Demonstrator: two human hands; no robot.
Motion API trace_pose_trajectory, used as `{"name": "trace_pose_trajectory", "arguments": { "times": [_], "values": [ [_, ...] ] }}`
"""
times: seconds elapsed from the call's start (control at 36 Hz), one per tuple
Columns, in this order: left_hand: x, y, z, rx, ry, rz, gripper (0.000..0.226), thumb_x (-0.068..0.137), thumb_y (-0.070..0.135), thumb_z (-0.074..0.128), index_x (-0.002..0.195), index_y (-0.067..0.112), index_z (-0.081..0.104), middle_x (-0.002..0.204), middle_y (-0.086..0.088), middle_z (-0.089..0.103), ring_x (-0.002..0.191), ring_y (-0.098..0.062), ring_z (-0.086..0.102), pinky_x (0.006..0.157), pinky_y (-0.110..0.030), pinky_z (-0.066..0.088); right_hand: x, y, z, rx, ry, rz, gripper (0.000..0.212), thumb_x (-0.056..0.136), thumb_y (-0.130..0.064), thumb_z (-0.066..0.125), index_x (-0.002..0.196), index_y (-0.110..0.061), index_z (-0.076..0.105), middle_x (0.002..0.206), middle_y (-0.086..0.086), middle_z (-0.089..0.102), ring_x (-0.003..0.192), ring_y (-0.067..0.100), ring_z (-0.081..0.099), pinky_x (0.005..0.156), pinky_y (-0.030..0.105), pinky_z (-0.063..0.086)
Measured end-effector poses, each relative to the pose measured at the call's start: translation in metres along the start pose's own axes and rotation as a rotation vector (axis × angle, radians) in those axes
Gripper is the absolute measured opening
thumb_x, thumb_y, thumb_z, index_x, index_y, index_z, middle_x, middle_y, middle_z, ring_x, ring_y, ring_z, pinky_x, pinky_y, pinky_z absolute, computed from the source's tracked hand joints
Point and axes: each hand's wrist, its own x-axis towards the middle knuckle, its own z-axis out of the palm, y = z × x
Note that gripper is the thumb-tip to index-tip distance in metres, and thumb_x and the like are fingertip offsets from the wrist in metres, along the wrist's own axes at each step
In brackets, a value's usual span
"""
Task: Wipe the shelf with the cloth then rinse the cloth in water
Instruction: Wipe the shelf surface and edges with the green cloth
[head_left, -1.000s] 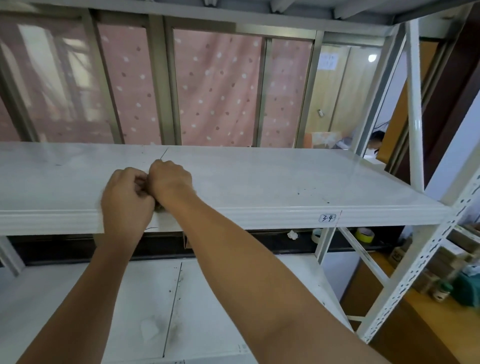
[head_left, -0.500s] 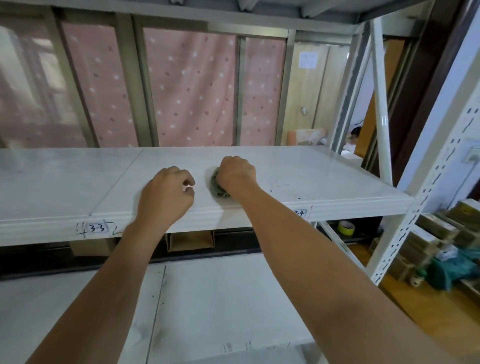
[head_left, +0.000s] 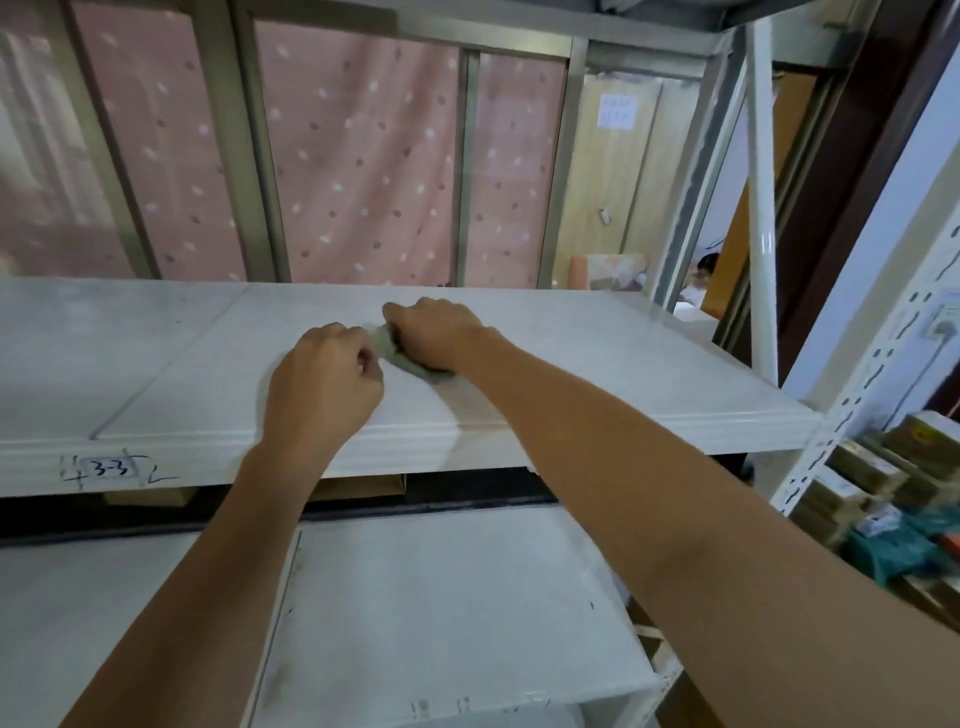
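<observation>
A white metal shelf (head_left: 597, 358) runs across the view at chest height. My right hand (head_left: 436, 332) presses a small grey-green cloth (head_left: 400, 358) flat on the shelf near its middle, fingers curled over it. My left hand (head_left: 322, 384) rests as a loose fist on the shelf just left of the cloth, close to it but with nothing seen in it. Most of the cloth is hidden under my right hand.
A lower white shelf (head_left: 441, 597) lies beneath. White perforated uprights (head_left: 872, 374) stand at the right, with stacked boxes (head_left: 883, 483) on the floor behind them. Pink dotted curtains (head_left: 363, 156) hang behind the window frame. A person (head_left: 701, 275) sits far back right.
My right hand has slid the cloth to the right and farther back on the shelf. My left hand has come apart from it and now trails beside it. The view has shifted right.
</observation>
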Motion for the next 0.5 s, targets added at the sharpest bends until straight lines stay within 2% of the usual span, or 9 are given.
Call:
{"name": "trace_pose_trajectory", "arguments": {
  "times": [0.17,0.31,0.36,0.42,0.5],
  "values": [
    [0.002,-0.004,0.005,0.032,-0.048,0.037,0.008,0.088,0.011,0.068,0.085,0.014,0.075,0.090,-0.003,0.067,0.087,-0.026,0.061,0.073,-0.041,0.054,0.008,0.101,0.011,0.008,-0.024,0.157,0.025,0.102,-0.026,0.037,0.118,-0.017,0.053,0.108,0.015,0.061,0.093,0.032,0.058,0.072,0.037,0.042],
    [0.002,-0.002,0.007,0.035,-0.070,0.039,0.008,0.088,0.014,0.069,0.081,0.017,0.073,0.087,0.001,0.066,0.090,-0.023,0.060,0.077,-0.042,0.054,-0.015,0.182,0.020,0.027,-0.041,0.272,0.016,0.105,-0.028,0.034,0.102,-0.020,0.048,0.105,0.015,0.063,0.092,0.030,0.060,0.079,0.041,0.049],
    [0.002,0.001,0.007,0.026,-0.095,0.041,0.005,0.089,0.017,0.069,0.089,0.017,0.074,0.092,0.002,0.067,0.096,-0.022,0.060,0.082,-0.041,0.053,-0.034,0.203,0.017,0.019,-0.040,0.304,0.020,0.106,-0.025,0.034,0.111,-0.017,0.052,0.105,0.013,0.060,0.090,0.027,0.057,0.080,0.041,0.049],
    [0.001,0.003,0.005,0.013,-0.120,0.017,0.014,0.091,0.021,0.068,0.104,0.019,0.074,0.099,0.004,0.069,0.104,-0.021,0.060,0.090,-0.041,0.052,-0.054,0.220,0.014,0.010,-0.069,0.322,0.027,0.107,-0.022,0.035,0.124,-0.014,0.053,0.103,0.012,0.055,0.088,0.026,0.052,0.084,0.041,0.049],
    [0.001,0.007,0.002,-0.005,-0.168,-0.011,0.023,0.094,0.024,0.065,0.116,0.021,0.072,0.103,0.008,0.068,0.109,-0.018,0.059,0.095,-0.040,0.050,-0.075,0.229,0.015,-0.009,-0.019,0.294,0.025,0.105,-0.023,0.037,0.120,-0.015,0.056,0.092,0.013,0.062,0.081,0.028,0.054,0.081,0.043,0.049]
  ]
}}
